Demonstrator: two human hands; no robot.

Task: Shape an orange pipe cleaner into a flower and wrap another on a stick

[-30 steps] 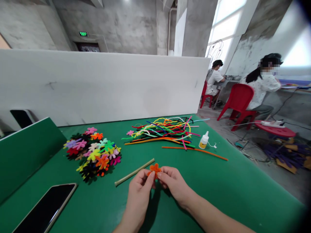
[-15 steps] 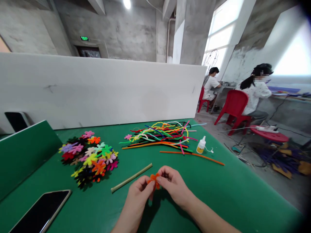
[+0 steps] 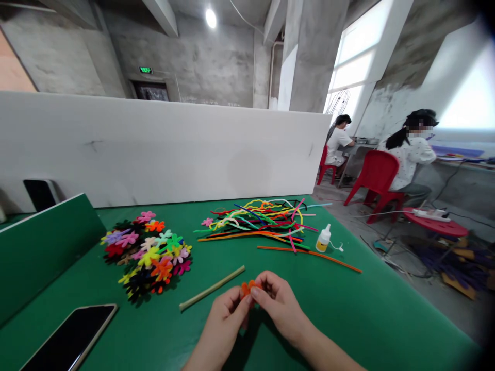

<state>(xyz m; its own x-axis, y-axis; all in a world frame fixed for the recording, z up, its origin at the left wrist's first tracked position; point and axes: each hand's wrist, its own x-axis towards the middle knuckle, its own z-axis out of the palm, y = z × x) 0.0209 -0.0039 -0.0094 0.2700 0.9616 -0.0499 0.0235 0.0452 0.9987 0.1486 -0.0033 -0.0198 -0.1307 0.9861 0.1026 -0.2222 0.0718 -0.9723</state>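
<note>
Between my two hands is a small orange pipe-cleaner flower [image 3: 247, 288], pinched at its petals and held above the green table. My left hand [image 3: 226, 314] is closed on its left side, thumb and forefinger pressed together. My right hand [image 3: 279, 305] grips the other side in a pinch, and the fingers cover much of the flower. Just beyond my left hand lies a pale green stick [image 3: 212, 288]. An orange pipe cleaner [image 3: 309, 252] rests on the table past my right hand.
Colourful pipe-cleaner flowers [image 3: 152, 252] are heaped on the left. Loose pipe cleaners [image 3: 259, 219] lie before the white partition [image 3: 174, 149]. A glue bottle [image 3: 324, 239] stands at right, its cap off to the side. A phone [image 3: 69, 337] lies front left. Two people sit at far benches.
My fingers have closed in further over the orange flower, so less of its petals shows. The whole view has shifted slightly; the things on the table lie as before.
</note>
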